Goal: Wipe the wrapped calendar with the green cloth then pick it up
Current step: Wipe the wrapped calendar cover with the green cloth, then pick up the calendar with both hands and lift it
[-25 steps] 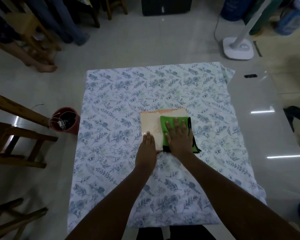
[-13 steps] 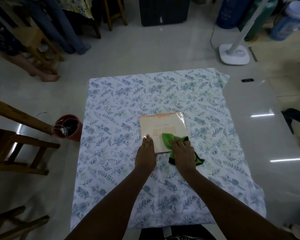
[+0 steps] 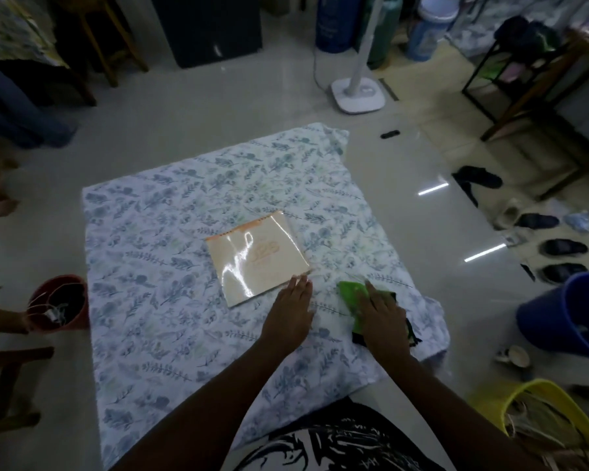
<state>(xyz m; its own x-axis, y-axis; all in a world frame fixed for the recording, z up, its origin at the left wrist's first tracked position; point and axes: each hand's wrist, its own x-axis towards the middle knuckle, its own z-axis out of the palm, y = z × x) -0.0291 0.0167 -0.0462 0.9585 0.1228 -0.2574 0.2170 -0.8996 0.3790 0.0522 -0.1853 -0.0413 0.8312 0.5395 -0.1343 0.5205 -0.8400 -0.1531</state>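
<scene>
The wrapped calendar (image 3: 257, 258) lies flat on a leaf-patterned sheet (image 3: 157, 260), cream with an orange top strip and glare on its plastic wrap. My left hand (image 3: 291, 314) rests flat on the sheet, fingertips touching the calendar's near right corner. The green cloth (image 3: 354, 297) lies on the sheet to the right of the calendar, off it. My right hand (image 3: 383, 316) presses flat on the cloth, covering most of it.
A red pot (image 3: 60, 302) with wires stands left of the sheet. Wooden furniture is at the left edge. A blue bucket (image 3: 572, 314) and yellow basket (image 3: 538, 416) sit at the right, with several shoes (image 3: 563, 248) on the floor. A white fan base (image 3: 357, 95) is beyond.
My right hand has slid the green cloth off the calendar, down and to the right onto the sheet. The left hand stayed at the calendar's near edge. The camera view has turned.
</scene>
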